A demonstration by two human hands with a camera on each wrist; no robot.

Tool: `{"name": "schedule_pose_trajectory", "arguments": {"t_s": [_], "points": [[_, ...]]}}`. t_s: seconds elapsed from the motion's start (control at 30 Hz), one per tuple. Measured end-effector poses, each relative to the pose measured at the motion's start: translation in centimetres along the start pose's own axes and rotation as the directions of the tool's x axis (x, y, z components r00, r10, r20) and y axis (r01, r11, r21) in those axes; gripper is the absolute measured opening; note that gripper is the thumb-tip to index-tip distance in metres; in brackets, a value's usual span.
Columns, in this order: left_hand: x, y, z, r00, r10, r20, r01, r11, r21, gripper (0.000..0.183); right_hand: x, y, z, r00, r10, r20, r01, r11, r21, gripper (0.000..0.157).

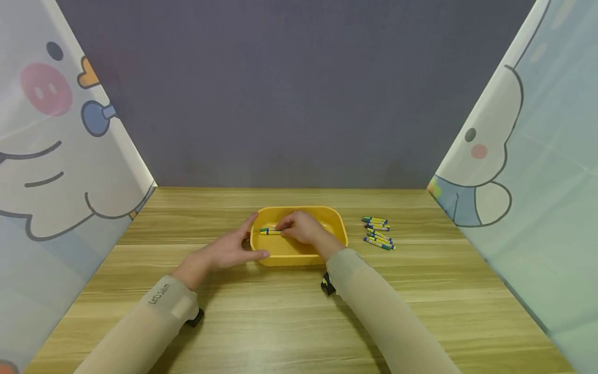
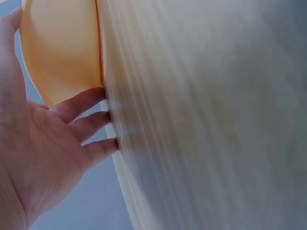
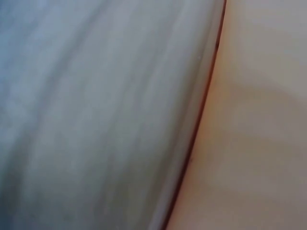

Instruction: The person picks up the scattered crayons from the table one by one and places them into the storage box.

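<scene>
A yellow plastic bin (image 1: 299,261) stands on the table. My left hand (image 1: 229,249) spreads round its left end, with the thumb by the near rim and the index finger at the far left corner. In the left wrist view, extended fingers of this left hand (image 2: 53,139) touch the table beside the bin (image 2: 62,52). My right hand (image 1: 303,228) reaches inside the bin, its fingertips pinching the right end of a slim yellow marker (image 1: 270,233) with a blue band. A green-tipped marker (image 1: 264,229) lies alongside it. The fingertips partly hide both. The right wrist view shows no hand, only the bin's wall (image 3: 249,120).
Several yellow markers (image 1: 379,236) with blue, green and dark ends lie loosely on the wooden table (image 1: 261,322), right of the bin. A dark panel (image 1: 299,104) rises behind the table. Cartoon-printed cloths (image 1: 537,156) flank both sides.
</scene>
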State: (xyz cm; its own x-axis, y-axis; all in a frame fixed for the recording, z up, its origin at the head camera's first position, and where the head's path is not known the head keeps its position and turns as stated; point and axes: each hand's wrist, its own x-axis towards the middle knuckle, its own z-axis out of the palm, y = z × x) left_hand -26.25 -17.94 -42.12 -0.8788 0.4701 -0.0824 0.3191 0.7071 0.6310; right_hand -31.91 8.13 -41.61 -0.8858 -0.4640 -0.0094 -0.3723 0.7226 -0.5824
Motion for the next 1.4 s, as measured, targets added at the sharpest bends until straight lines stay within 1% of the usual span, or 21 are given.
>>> {"name": "schedule_pose_trajectory", "arguments": {"t_s": [0.17, 0.33, 0.53, 0.67, 0.8, 0.9, 0.97, 1.07, 1.2, 1.3, 1.4], "points": [[-0.2, 0.2, 0.0, 1.0, 0.002, 0.004, -0.002, 1.0, -0.01, 0.126, -0.1, 0.1, -0.2, 1.0, 0.004, 0.004, -0.004, 1.0, 0.023, 0.018], [-0.4, 0.4, -0.1, 1.0, -0.004, 0.013, 0.004, 0.999, -0.035, 0.125, -0.2, 0.2, -0.4, 1.0, 0.016, 0.02, -0.018, 0.998, 0.068, 0.018], [-0.4, 0.4, -0.1, 1.0, -0.014, 0.012, 0.014, 1.0, -0.021, 0.125, -0.2, 0.4, -0.6, 0.999, 0.033, 0.029, -0.036, 0.995, 0.094, 0.018], [-0.3, 0.4, 0.0, 1.0, -0.016, 0.008, 0.016, 1.0, -0.014, 0.125, -0.4, 0.3, -0.9, 1.0, 0.006, 0.023, -0.008, 0.994, 0.112, 0.021], [-0.3, 0.4, 0.1, 1.0, -0.017, 0.006, 0.017, 1.0, -0.01, 0.125, -1.1, -0.1, -2.1, 0.999, -0.033, -0.006, 0.034, 0.985, 0.169, 0.025], [-0.3, 0.4, 0.1, 1.0, -0.014, 0.005, 0.014, 1.0, -0.011, 0.125, -2.2, -0.3, -3.9, 0.998, -0.051, -0.036, 0.057, 0.979, 0.194, 0.027], [-0.2, 0.4, 0.1, 1.0, -0.007, 0.002, 0.007, 1.0, -0.015, 0.126, -3.2, 0.1, -5.3, 0.996, -0.065, -0.057, 0.075, 0.979, 0.191, 0.029], [-0.1, 0.4, 0.1, 1.0, -0.002, -0.001, 0.002, 1.0, -0.023, 0.126, -4.9, 1.6, -7.7, 0.995, -0.054, -0.084, 0.069, 0.98, 0.186, 0.03], [-0.1, 0.3, 0.1, 1.0, -0.002, 0.001, 0.002, 1.0, -0.02, 0.127, -7.5, 4.9, -10.6, 0.992, 0.004, -0.127, 0.02, 0.983, 0.185, 0.032], [-0.2, 0.2, 0.0, 1.0, -0.003, 0.002, 0.004, 1.0, -0.017, 0.126, -9.6, 8.0, -12.1, 0.986, 0.043, -0.16, -0.015, 0.984, 0.175, 0.032], [-0.2, 0.3, 0.0, 1.0, -0.006, 0.005, 0.006, 1.0, -0.018, 0.126, -11.5, 11.1, -12.9, 0.982, 0.08, -0.17, -0.053, 0.986, 0.158, 0.033]]}}
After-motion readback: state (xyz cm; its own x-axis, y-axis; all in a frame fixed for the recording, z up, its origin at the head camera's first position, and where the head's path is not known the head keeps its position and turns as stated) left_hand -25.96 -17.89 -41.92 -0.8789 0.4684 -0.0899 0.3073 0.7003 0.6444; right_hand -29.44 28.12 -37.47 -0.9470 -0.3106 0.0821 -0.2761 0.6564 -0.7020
